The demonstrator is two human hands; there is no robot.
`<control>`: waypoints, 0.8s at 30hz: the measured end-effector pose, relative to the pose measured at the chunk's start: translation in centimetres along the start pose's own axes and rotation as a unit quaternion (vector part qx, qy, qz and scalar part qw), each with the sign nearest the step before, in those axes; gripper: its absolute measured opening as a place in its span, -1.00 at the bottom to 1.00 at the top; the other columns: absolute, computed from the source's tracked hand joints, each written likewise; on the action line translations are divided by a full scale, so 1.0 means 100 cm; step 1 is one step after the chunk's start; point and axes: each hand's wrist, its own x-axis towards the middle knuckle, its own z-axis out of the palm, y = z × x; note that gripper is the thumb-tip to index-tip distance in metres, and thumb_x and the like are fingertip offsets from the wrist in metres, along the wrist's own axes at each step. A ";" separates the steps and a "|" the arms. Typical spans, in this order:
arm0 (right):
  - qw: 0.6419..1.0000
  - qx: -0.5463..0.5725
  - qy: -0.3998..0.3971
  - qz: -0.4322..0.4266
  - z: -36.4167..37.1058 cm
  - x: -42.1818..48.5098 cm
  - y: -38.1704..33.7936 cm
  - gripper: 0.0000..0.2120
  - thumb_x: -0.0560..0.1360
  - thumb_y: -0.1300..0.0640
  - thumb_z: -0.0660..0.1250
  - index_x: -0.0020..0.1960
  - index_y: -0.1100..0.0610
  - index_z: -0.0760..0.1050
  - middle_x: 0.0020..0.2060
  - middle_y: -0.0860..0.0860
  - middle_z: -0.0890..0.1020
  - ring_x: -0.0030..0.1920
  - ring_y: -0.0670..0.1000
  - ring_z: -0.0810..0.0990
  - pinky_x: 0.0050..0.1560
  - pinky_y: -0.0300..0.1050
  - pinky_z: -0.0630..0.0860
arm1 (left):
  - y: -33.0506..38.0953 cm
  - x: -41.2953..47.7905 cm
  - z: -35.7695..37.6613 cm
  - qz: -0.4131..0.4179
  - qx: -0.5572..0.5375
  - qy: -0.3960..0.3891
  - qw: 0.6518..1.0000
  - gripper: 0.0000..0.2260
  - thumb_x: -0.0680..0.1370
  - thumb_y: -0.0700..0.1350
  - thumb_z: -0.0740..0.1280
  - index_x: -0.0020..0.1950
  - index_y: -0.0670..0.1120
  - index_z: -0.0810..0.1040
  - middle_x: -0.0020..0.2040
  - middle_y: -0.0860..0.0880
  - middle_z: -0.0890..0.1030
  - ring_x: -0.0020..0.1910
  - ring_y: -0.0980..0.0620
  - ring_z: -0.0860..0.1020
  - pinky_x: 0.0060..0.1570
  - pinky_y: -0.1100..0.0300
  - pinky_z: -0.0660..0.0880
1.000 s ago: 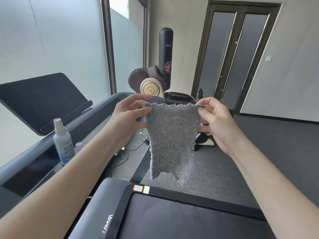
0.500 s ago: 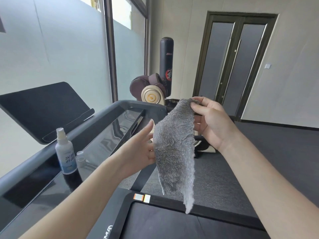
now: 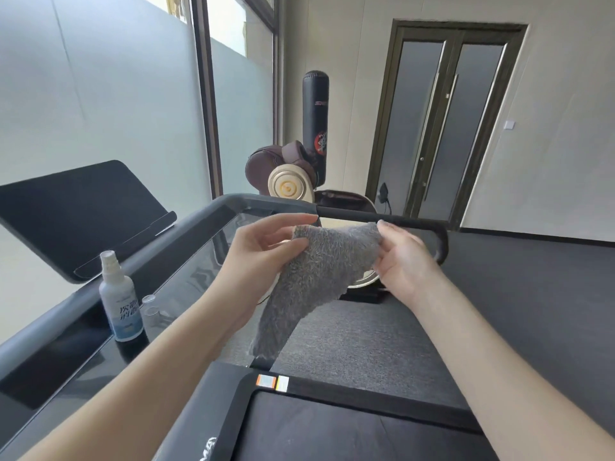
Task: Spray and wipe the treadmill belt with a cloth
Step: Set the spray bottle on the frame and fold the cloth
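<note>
Grey and fluffy, the cloth (image 3: 317,271) hangs in the air above the near end of the treadmill belt (image 3: 349,430), well clear of it. The left hand (image 3: 263,257) pinches one upper corner between thumb and fingers; the right hand (image 3: 404,261) is closed on the other upper edge. The step in hand looks like readying the cloth: fold it into a flat pad so that it fits one palm, freeing the other hand for the spray bottle (image 3: 120,301), which stands upright on the glossy console deck (image 3: 186,284) to the left. Count: one cloth, one spray bottle, one small clear cap (image 3: 150,309) just beside it, two hands.
</note>
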 end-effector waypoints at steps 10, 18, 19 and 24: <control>0.981 0.089 -0.124 0.118 -0.003 -0.022 0.059 -0.59 0.60 -0.19 0.06 0.36 -0.04 0.34 0.16 0.03 0.60 0.16 -0.01 0.54 0.42 -0.03 0.24 | 0.008 0.018 -0.004 -0.010 -0.071 0.024 0.997 -0.69 0.49 -0.38 0.39 0.13 -0.05 0.67 0.11 -0.18 0.65 0.03 -0.08 0.63 0.04 0.07 0.59; 0.975 0.036 -0.204 0.085 0.010 -0.039 0.052 -0.57 0.47 -0.19 0.14 0.31 -0.13 0.37 0.21 0.21 0.57 0.29 0.23 0.48 0.37 0.21 0.30 | 0.002 0.021 -0.009 -0.004 -0.072 0.073 0.995 -0.65 0.52 -0.43 0.34 0.13 -0.03 0.66 -0.02 0.02 0.68 0.02 0.03 0.65 0.05 0.12 0.56; 0.976 0.041 -0.202 0.074 0.010 -0.039 0.053 -0.55 0.47 -0.19 0.15 0.35 -0.18 0.31 0.19 0.17 0.59 0.28 0.21 0.49 0.36 0.20 0.32 | 0.000 0.021 -0.009 -0.005 -0.068 0.077 0.995 -0.65 0.51 -0.43 0.34 0.11 -0.02 0.67 -0.01 0.01 0.68 0.06 0.02 0.64 0.08 0.09 0.56; 0.980 -0.011 -0.196 0.021 0.010 -0.034 0.054 -0.41 0.46 -0.11 0.25 0.44 -0.28 0.14 0.24 -0.02 0.57 0.25 0.10 0.52 0.25 0.15 0.42 | -0.005 0.018 -0.011 -0.016 -0.064 0.070 0.995 -0.66 0.45 -0.38 0.42 0.02 0.04 0.73 0.05 -0.09 0.67 0.24 -0.17 0.58 0.26 -0.11 0.51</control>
